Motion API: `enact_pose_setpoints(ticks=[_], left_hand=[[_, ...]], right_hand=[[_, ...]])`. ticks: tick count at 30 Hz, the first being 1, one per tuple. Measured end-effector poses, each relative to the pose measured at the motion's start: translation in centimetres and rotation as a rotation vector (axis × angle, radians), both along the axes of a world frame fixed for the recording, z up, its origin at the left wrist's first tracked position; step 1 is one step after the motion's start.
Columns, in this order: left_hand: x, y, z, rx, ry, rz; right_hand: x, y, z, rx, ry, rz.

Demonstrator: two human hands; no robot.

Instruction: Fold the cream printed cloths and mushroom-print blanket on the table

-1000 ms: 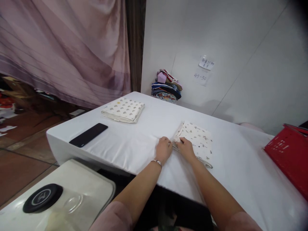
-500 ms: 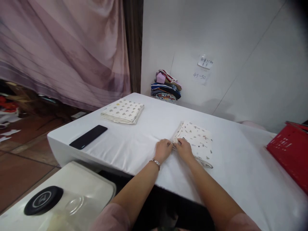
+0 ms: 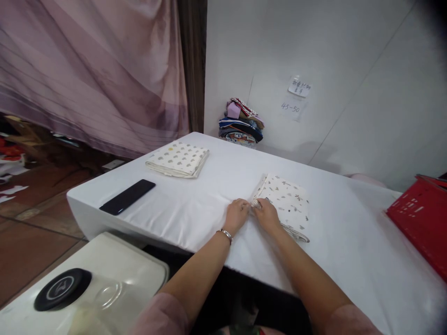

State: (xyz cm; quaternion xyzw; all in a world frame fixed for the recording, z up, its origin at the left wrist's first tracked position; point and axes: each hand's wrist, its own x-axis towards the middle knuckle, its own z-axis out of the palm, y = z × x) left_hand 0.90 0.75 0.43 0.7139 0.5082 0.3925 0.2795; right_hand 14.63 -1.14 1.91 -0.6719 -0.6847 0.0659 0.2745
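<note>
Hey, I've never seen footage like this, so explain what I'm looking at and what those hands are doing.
No machine here: it's a person working bare-handed. The view comes from a camera worn on that person's head, looking forward and down. The right hand pinches the left corner of a folded patterned cloth. The left hand is right beside it; whether it holds fabric too is hard to tell. Also on the white table lie a second folded cloth and a black phone-like slab.

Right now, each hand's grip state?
Left hand: fingers curled near the nearer folded cloth's corner; whether it holds any can't be told.
Right hand: closed, pinching that corner.
</note>
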Motion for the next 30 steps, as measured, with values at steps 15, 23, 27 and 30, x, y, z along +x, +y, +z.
enact_pose_setpoints(ticks=[15, 23, 27, 30], left_hand=[[0.7, -0.6, 0.2, 0.018, 0.244, 0.003], [0.3, -0.4, 0.6, -0.171, 0.113, 0.062], [0.1, -0.5, 0.7, -0.190, 0.088, 0.065], [-0.2, -0.6, 0.7, -0.195, -0.007, 0.022]], right_hand=[[1.1, 0.2, 1.0, -0.024, 0.234, -0.039], [0.0, 0.0, 3.1, -0.088, -0.074, 0.122], [-0.7, 0.0, 2.8, -0.133, -0.148, 0.136], [-0.9, -0.3, 2.5, -0.121, -0.151, 0.117]])
